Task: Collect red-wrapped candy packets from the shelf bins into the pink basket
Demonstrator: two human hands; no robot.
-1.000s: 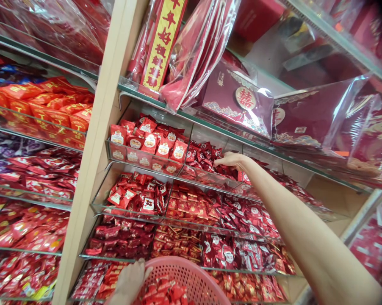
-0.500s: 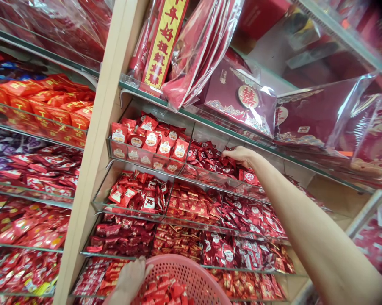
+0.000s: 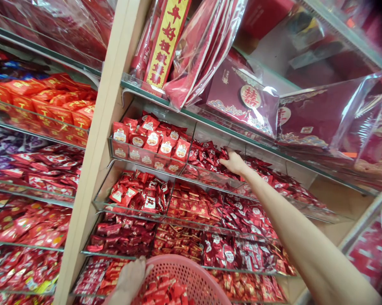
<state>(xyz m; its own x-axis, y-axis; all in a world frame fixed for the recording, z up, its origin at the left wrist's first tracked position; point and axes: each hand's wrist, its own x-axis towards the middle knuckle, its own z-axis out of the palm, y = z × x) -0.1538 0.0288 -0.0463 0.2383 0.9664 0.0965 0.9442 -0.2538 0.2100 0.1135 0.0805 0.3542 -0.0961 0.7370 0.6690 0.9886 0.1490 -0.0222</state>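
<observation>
My left hand is closed over the rim of a pink perforated plastic basket at the bottom of the view. Red-wrapped candies lie inside it. My right hand reaches into a shelf bin of dark red candy packets. Its thumb and fingers are closed about packets there, and the fingertips are partly hidden among them. Left of that bin, divided off by a clear panel, stand red packets with white labels.
Lower shelf tiers hold several more bins of red packets, fronted by clear lips. A glass shelf runs just above my right hand, with maroon boxes on it. A wooden upright separates the left shelves.
My right hand has moved slightly left and lower into the dark red packets, its thumb now down among them. My left hand and the basket stay in place.
</observation>
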